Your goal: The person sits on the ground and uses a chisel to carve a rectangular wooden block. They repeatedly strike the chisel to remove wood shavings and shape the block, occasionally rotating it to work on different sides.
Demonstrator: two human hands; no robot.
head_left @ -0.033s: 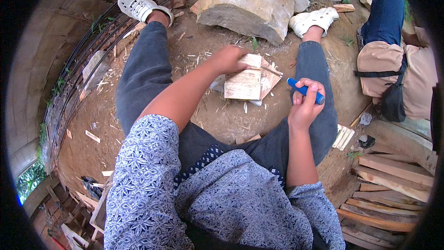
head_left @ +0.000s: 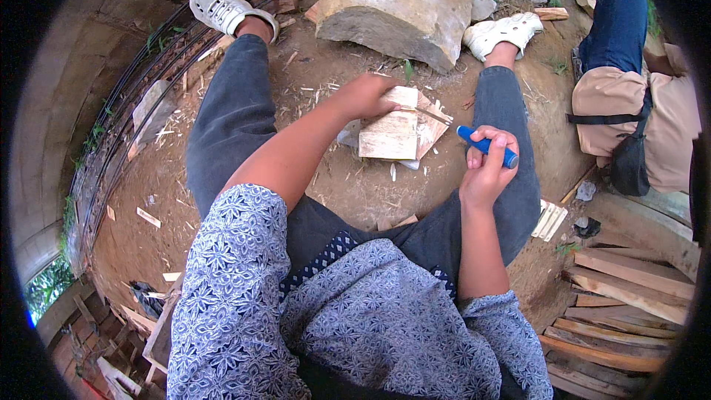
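In my closed left hand [head_left: 370,96] is the far left edge of a pale wooden block [head_left: 389,139], which stays low over the ground between my legs. Another flat piece of wood [head_left: 434,129] shows beside and partly beneath it. My right hand [head_left: 486,174] is wrapped round the blue handle [head_left: 496,152] of a tool with a thin, narrow shaft or blade. That thin part runs left from the handle toward the block's top, across the wood. Its exact kind cannot be made out.
A large rock [head_left: 392,11] lies ahead between my white clogs. Wood chips litter the dirt around the block. Stacked planks [head_left: 629,281] lie at right, below another person's leg [head_left: 613,22] and a tan bag-like bundle [head_left: 607,107]. Black cables [head_left: 122,115] curve along the left wall.
The blue-handled tool and my right hand have shifted very slightly left, toward the wood. My left hand and the block look unmoved.
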